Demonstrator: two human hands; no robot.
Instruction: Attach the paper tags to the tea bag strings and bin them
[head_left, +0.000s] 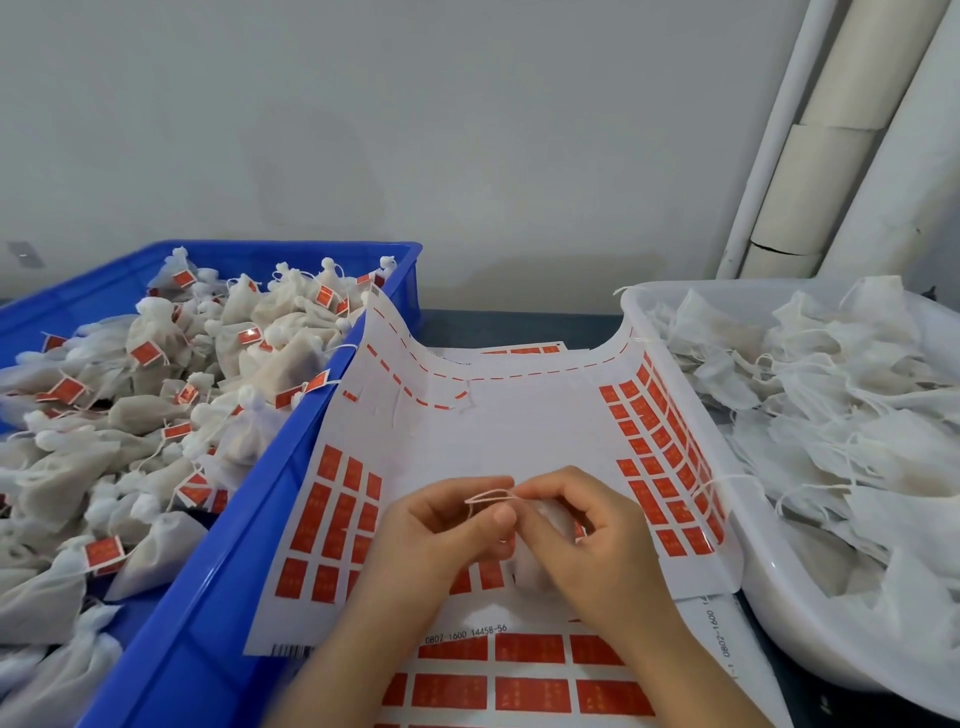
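Head view: left hand (441, 525) and right hand (584, 530) pinch a thin white string (491, 495) crosswise over the white sheet of red paper tags (493, 431), its white gauze tea bag (531, 567) under the right hand

Blue crate (291, 452), white tub (779, 597), red tags (317, 514) on white sheet (519, 431).

Your left: crate (218, 571) holding tagged tea bags (156, 415).
Your right: basin (769, 571) holding untagged tea bags (831, 415).
Between them: tag sheet (519, 431), its edges curled up against both rims, atop spare sheets (519, 686).
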